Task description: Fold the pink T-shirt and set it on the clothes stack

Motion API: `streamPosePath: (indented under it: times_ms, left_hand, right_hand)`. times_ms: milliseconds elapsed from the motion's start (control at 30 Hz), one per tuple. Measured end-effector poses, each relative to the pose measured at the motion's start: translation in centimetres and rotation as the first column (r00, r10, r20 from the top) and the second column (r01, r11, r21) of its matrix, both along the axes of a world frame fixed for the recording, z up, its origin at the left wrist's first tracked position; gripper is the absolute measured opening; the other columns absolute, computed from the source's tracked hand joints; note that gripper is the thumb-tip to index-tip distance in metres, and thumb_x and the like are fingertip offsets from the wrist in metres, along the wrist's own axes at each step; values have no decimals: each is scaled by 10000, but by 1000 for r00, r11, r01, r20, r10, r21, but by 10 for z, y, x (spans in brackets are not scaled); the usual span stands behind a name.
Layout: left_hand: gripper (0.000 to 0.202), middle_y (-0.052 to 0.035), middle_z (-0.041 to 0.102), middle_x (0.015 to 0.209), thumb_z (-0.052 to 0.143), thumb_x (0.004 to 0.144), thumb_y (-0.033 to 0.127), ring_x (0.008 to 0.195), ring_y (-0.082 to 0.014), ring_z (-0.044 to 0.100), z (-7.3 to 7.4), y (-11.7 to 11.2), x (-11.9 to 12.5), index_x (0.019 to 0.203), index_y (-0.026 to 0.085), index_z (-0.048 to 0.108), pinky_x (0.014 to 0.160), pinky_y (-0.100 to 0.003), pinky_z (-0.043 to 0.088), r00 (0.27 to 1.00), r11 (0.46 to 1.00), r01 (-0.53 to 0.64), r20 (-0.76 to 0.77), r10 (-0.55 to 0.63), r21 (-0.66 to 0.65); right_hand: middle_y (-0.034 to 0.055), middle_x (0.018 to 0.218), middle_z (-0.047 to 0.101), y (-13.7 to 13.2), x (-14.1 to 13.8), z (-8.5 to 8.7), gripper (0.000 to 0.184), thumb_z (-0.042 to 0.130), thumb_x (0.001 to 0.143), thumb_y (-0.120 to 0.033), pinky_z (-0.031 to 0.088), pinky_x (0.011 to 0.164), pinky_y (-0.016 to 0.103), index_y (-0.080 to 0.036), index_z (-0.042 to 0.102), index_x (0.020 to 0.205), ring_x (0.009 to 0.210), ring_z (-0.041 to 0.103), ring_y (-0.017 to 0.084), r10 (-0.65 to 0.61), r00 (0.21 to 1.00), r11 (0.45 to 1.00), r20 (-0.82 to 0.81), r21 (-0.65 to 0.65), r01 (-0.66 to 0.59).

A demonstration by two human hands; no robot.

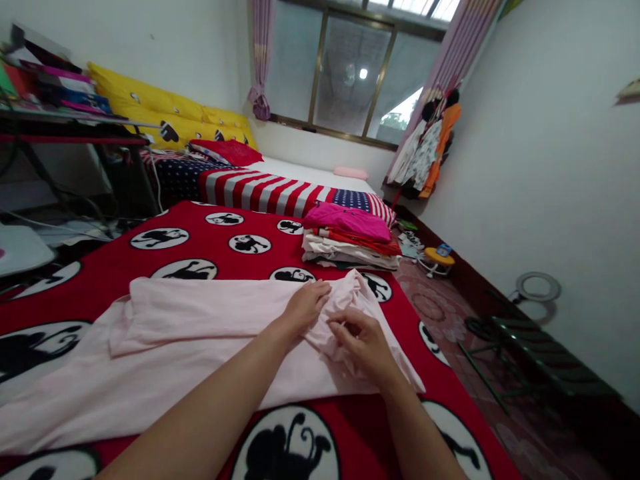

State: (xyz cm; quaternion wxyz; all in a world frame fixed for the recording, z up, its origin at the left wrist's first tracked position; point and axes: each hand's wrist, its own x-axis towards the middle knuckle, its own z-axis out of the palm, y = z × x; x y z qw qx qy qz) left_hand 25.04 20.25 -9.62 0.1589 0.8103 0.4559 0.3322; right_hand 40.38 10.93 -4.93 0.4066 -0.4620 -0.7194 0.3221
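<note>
A pale pink garment (pixel 165 347) lies spread across the red bedcover (pixel 260 227) with black monkey circles. My left hand (pixel 306 305) rests on the garment's right end, fingers curled and pinching a fold of cloth. My right hand (pixel 363 343) is just beside it, fingers bent and gripping the bunched edge of the same garment. Both forearms reach in from the bottom of the view.
A stack of folded clothes (pixel 350 243), pink on top, sits near the bed's right edge. Behind it are a striped cover (pixel 270 190) and yellow pillows (pixel 150 107). A cluttered desk (pixel 60 127) stands left. On the floor right are a folded stool (pixel 530 353) and toys (pixel 435 257).
</note>
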Motion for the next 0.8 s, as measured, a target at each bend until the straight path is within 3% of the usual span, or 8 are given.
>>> streamPosePath:
  times_ms: [133, 300, 433, 533, 667, 800]
  left_hand:
    - [326, -95, 591, 1316, 445, 928, 202, 1272, -224, 491, 2, -4, 3, 1188, 178, 640, 1114, -402, 326, 999, 1000, -3, -49, 4, 12]
    - [321, -90, 582, 1326, 423, 951, 220, 1276, -221, 483, 2, -7, 5, 1188, 170, 634, 1124, -402, 310, 996, 999, -31, -84, 34, 41]
    - [324, -86, 574, 1330, 412, 962, 251, 1263, -228, 490, 2, -8, 5, 1202, 191, 622, 1116, -418, 318, 993, 997, -20, -116, 29, 75]
    - [329, -72, 569, 1335, 415, 964, 269, 1273, -232, 477, 4, -10, 5, 1219, 209, 613, 1119, -420, 312, 990, 997, -15, -138, 26, 82]
    - [367, -68, 521, 1392, 389, 974, 312, 1318, -236, 431, 5, -13, 6, 1281, 231, 573, 1139, -429, 275, 982, 997, -29, -183, 41, 67]
    - [447, -81, 441, 1463, 376, 976, 358, 1368, -246, 368, 3, -14, 9, 1400, 239, 452, 1154, -433, 239, 972, 997, -64, -226, 72, 42]
  right_hand:
    - [-10, 639, 601, 4, 18, 26, 211, 646, 792, -376, 415, 559, 238, -182, 698, 856, 563, 528, 114, -204, 940, 979, -274, -37, 202]
    - [5, 618, 619, 55, 47, 47, 270, 691, 698, -403, 394, 512, 227, -161, 698, 817, 568, 546, 128, -366, 906, 930, -214, -52, 364]
    - [21, 678, 655, 119, 56, 35, 308, 684, 607, -308, 414, 535, 244, -150, 711, 870, 609, 570, 148, -368, 928, 930, -62, -28, 367]
    - [22, 717, 686, 149, 52, 22, 338, 696, 503, -187, 452, 619, 264, -158, 729, 838, 647, 591, 151, -303, 952, 952, -37, -49, 301]
    - [38, 698, 703, 158, 49, 10, 250, 699, 508, -231, 464, 620, 278, -158, 738, 744, 629, 603, 164, -205, 978, 973, -48, -115, 198]
    - [35, 688, 692, 154, 59, -1, 302, 686, 570, -391, 452, 581, 273, -165, 716, 768, 596, 589, 157, -256, 959, 962, -121, -134, 240]
